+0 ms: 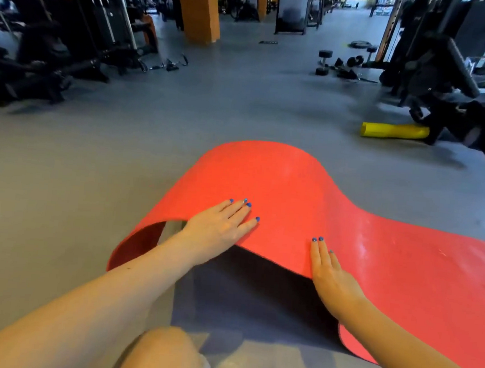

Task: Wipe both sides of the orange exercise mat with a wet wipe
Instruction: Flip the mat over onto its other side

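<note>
Broadly, a grey gym floor (88, 185) fills most of the view, with dark weight machines (57, 44) along the left and a bench machine (448, 93) at the right. On the floor in the foreground lies the orange exercise mat (389, 270), its near end raised into a hump that arches over the floor, while the rest runs flat toward the right edge. Beneath the lifted part the floor lies in dark shadow. Farther back on the right rests a yellow foam roller (394, 131), and beyond it several dumbbells (323, 62) are scattered. Both hands lie flat on the mat with 0 curl in the fingers, gripping nothing: the left hand (220, 226) presses on the hump's left slope, the right hand (331, 276) rests at the raised edge. A bare knee (161, 355) shows at the bottom.
</note>
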Demonstrator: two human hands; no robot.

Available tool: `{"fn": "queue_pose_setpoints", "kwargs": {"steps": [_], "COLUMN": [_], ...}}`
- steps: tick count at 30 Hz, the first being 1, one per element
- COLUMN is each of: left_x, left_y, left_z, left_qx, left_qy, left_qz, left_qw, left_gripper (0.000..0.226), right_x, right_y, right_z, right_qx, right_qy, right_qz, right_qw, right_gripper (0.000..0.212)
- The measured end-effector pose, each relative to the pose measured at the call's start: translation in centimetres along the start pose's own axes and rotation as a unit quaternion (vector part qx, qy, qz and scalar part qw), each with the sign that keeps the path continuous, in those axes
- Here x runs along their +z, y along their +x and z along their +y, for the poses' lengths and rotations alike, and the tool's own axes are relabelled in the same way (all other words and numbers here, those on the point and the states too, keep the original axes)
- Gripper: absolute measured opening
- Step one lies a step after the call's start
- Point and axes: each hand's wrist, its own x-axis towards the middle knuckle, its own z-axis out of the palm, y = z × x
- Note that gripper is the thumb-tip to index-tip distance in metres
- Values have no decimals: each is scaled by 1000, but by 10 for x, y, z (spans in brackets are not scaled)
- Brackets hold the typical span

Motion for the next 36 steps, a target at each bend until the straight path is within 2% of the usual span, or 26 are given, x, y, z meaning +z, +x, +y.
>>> {"fn": "queue_pose_setpoints", "kwargs": {"steps": [2,4,5,8,10,12,14,15,18,20,21,22,26,29,31,33,36], "left_x": [23,57,69,103,120,134,150,162,178,188,193,197,210,219,224,225,226], "left_y": [-18,-42,-53,-78,-90,-98,-105,-110,-115,-117,-118,-118,-115,-108,-99,-80,-50], "left_z": [18,35,43,60,67,69,66,64,60,58,57,55,53,67,80,97,128], "left_qx": [-21,-54,-69,-102,-109,-118,-127,-134,-151,-165,-178,-197,-248,-238,-235,-193,-126], "left_qy": [-58,-134,-161,-205,-228,-242,-253,-259,-260,-258,-259,-262,-288,-310,-342,-371,-384], "left_qz": [-66,-202,-244,-285,-301,-314,-320,-325,-344,-369,-378,-381,-371,-347,-300,-246,-228], "left_qw": [996,969,954,931,920,911,904,900,890,877,871,864,847,853,859,874,886], "left_gripper": [57,71,80,94,95,92,93,94,99,104,106,107,99,98,103,108,113], "right_x": [10,18,20,32,42,51,60,72,67,77,75,72,63,59,71,86,113], "right_y": [3,12,17,30,36,45,51,57,63,67,69,73,88,100,102,99,80], "right_z": [-4,-13,-19,-35,-43,-49,-50,-52,-68,-72,-73,-76,-70,-41,-14,5,23], "right_qx": [-19,-26,-34,-55,-60,-96,-121,-126,-118,-153,-155,-156,-194,-235,-251,-261,-238], "right_qy": [-10,-45,-58,-83,-98,-84,-112,-120,-112,-116,-97,-86,-65,-89,-110,-122,-96], "right_qz": [-24,-69,-89,-111,-119,-78,-118,-99,-146,-112,-136,-160,-170,-78,-46,-29,-34], "right_qw": [999,996,994,989,986,989,979,980,976,975,974,971,964,965,960,957,966], "right_gripper": [84,80,77,73,74,78,75,77,102,94,92,92,85,96,92,89,89]}}
